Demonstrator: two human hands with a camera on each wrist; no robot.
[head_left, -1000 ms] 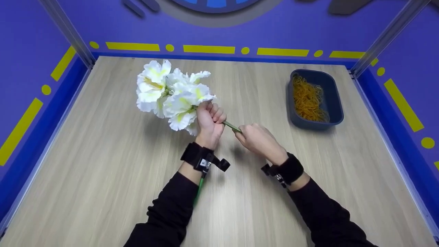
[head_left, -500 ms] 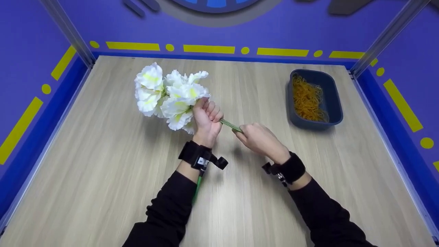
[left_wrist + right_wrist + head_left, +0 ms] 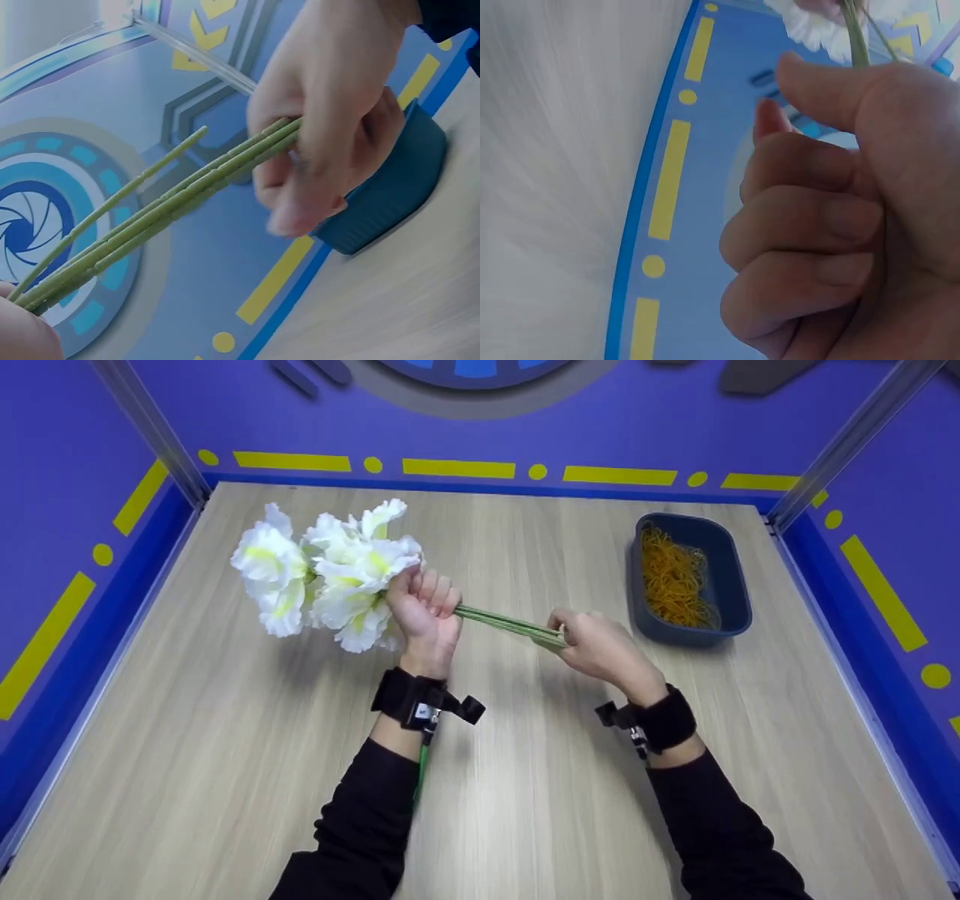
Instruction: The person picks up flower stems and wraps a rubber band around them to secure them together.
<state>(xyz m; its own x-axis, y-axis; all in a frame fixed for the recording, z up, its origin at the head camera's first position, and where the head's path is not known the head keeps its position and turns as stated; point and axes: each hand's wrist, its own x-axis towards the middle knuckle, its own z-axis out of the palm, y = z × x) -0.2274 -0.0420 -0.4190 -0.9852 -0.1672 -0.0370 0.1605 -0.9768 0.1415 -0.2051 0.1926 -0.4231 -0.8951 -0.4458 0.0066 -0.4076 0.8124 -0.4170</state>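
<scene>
"What's hovering over the wooden tabletop [image 3: 225,780]?"

"White artificial flowers [image 3: 356,562], leaning toward its far-left corner. A dark box [image 3: 684,634] is sitting near the far-right."

"How's it being held?"

"The left hand [image 3: 426,611] is gripping high on the green stems [image 3: 510,624], presumably bearing the weight; the right hand [image 3: 604,645] is curling round their ends, perhaps steadying them. One stray stem [image 3: 112,201] is poking free. Rubber bands [image 3: 671,585] are lying boxed."

Purple-blue walls [image 3: 487,439] line the far, left and right edges of the pale wood-grain tabletop [image 3: 187,712] — yellow bars [image 3: 459,469] and dots [image 3: 537,472] run along them. Metal posts [image 3: 846,442] stand at both far corners.
</scene>
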